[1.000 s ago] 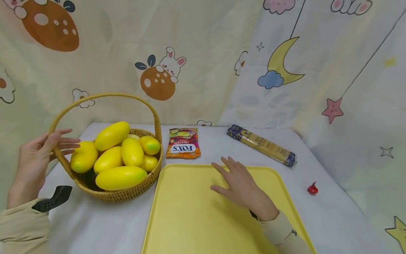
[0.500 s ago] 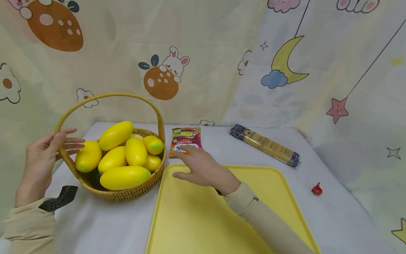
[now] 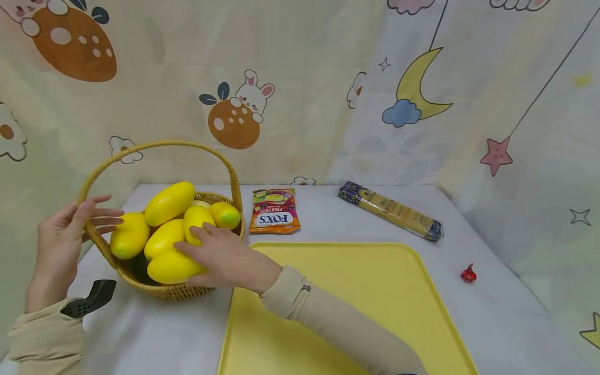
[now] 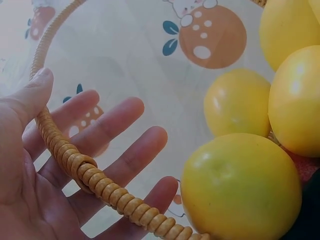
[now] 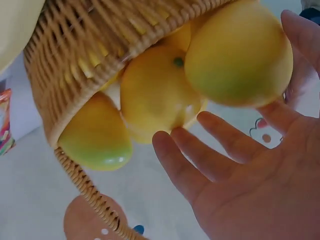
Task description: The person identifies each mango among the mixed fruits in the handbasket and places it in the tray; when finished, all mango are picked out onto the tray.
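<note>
A wicker basket (image 3: 173,295) with a tall arched handle stands on the left, heaped with several yellow mangoes, some green at the tip. My left hand (image 3: 58,245) lies at the left side of the handle (image 4: 110,187). The handle passes between thumb and palm, and the fingers stretch out straight toward the mangoes. My right hand (image 3: 229,260) reaches over the basket's right side. Its spread fingers overlap the front mango (image 3: 171,267), hiding its right end. In the right wrist view, a mango (image 5: 240,55) sits between thumb and fingers, with the fingers not curled round it.
A yellow tray (image 3: 347,281) lies in front, under the right forearm. Behind it are a FOX'S fruit candy bag (image 3: 274,211) and a long spaghetti-like pack (image 3: 391,211). One small red wrapped candy (image 3: 469,274) lies right of the tray. A printed cloth hangs behind the table.
My right hand has moved left from over the tray, past the candy bag, onto the mangoes in the basket. My left hand stays at the handle.
</note>
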Motion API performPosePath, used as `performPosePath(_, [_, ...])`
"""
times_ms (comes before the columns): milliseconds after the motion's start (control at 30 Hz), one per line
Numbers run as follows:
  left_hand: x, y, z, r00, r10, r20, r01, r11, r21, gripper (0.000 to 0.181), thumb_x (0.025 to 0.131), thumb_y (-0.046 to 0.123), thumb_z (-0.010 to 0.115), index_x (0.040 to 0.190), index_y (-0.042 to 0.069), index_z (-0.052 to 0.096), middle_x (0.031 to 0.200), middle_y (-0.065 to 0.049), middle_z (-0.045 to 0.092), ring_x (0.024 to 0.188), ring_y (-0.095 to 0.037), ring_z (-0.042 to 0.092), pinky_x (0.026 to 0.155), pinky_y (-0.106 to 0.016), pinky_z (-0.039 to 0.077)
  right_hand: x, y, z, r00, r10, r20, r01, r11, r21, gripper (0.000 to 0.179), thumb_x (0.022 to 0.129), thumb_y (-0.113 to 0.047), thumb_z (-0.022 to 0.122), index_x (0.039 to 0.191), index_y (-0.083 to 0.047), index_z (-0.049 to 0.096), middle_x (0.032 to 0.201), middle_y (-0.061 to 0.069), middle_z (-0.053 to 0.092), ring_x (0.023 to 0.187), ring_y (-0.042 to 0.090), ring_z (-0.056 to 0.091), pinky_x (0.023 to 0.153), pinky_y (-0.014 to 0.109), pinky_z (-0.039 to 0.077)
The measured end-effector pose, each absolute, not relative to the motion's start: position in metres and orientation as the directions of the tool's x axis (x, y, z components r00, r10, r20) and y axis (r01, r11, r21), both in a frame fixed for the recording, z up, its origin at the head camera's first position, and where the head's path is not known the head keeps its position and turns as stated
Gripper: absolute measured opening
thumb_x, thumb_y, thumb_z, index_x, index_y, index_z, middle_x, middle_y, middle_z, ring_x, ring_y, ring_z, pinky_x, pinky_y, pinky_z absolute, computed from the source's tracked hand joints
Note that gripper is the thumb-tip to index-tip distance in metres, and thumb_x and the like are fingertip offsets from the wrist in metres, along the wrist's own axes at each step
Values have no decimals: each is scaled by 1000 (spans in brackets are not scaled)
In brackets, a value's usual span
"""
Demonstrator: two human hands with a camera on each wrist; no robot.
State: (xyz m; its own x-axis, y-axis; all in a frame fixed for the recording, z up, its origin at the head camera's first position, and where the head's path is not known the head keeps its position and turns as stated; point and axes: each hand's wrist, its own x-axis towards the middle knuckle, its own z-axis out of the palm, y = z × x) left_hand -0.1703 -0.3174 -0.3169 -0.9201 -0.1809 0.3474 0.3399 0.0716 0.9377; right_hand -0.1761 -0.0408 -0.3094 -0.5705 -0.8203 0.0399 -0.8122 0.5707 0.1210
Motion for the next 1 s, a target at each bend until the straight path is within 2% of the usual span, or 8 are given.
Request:
performPosePath(133, [-170, -316, -317, -919, -183, 349, 340, 77, 937, 35, 99, 25, 50, 125, 4, 61, 87, 8, 75, 76, -4, 71, 66, -12, 53, -172, -51, -313, -566, -821, 72, -796, 568, 209, 66, 88, -61, 55, 144, -30, 39, 141, 3, 44, 127, 22, 43, 98, 32, 45])
performPosePath(267, [-170, -316, -317, -919, -185, 349, 336, 99, 937, 35, 99, 27, 51, 124, 5, 62, 87, 9, 75, 75, -4, 71, 66, -11, 53, -167, -55, -315, -554, -828, 83, -793, 556, 250, 63, 90, -55, 58, 144, -29, 38, 139, 2, 47, 130, 23, 43, 99, 33, 45])
performPosePath(367, [-170, -316, -317, -917, -184, 355, 340, 108, 934, 34, 99, 26, 50, 123, 6, 62, 87, 9, 75, 75, -3, 71, 66, -11, 53, -162, -56, -317, -528, -843, 98, -792, 531, 300, 60, 93, -46, 58, 146, -28, 35, 130, 0, 52, 119, 17, 50, 87, 27, 48])
performPosePath(500, [-171, -316, -318, -913, -186, 364, 354, 85, 931, 33, 99, 25, 50, 123, 5, 62, 86, 8, 75, 75, -4, 71, 66, -12, 53, -157, -57, -317, -497, -861, 109, -795, 502, 341, 50, 98, -36, 53, 145, -30, 36, 120, -2, 55, 101, 12, 55, 72, 21, 47])
performPosePath(600, [-171, -317, -318, -908, -190, 372, 367, 64, 928, 33, 99, 24, 49, 123, 3, 61, 86, 7, 75, 75, -5, 71, 66, -12, 54, -156, -57, -316, -482, -868, 121, -804, 493, 334, 46, 98, -35, 53, 142, -29, 40, 116, -3, 56, 94, 11, 55, 67, 19, 46])
performPosePath(800, [-170, -317, -319, -907, -191, 374, 372, 51, 927, 31, 99, 23, 49, 120, 4, 62, 86, 6, 75, 75, -5, 71, 66, -12, 54, -156, -54, -314, -468, -873, 137, -812, 486, 321, 44, 98, -35, 54, 140, -29, 42, 111, -4, 56, 89, 11, 55, 65, 19, 45])
performPosePath(900, [-170, -317, -318, -911, -193, 365, 358, 67, 931, 33, 99, 25, 50, 123, 5, 62, 86, 7, 75, 75, -5, 71, 66, -12, 53, -154, -49, -310, -468, -871, 149, -810, 490, 322, 45, 98, -34, 54, 141, -28, 42, 116, -2, 57, 92, 12, 56, 65, 19, 47])
performPosePath(1000, [-171, -316, -316, -912, -197, 360, 344, 110, 932, 36, 98, 27, 50, 126, 6, 60, 86, 9, 74, 75, -4, 71, 66, -11, 53, -153, -41, -302, -495, -857, 144, -806, 514, 293, 50, 97, -36, 55, 144, -28, 39, 126, 0, 55, 101, 13, 57, 73, 21, 50])
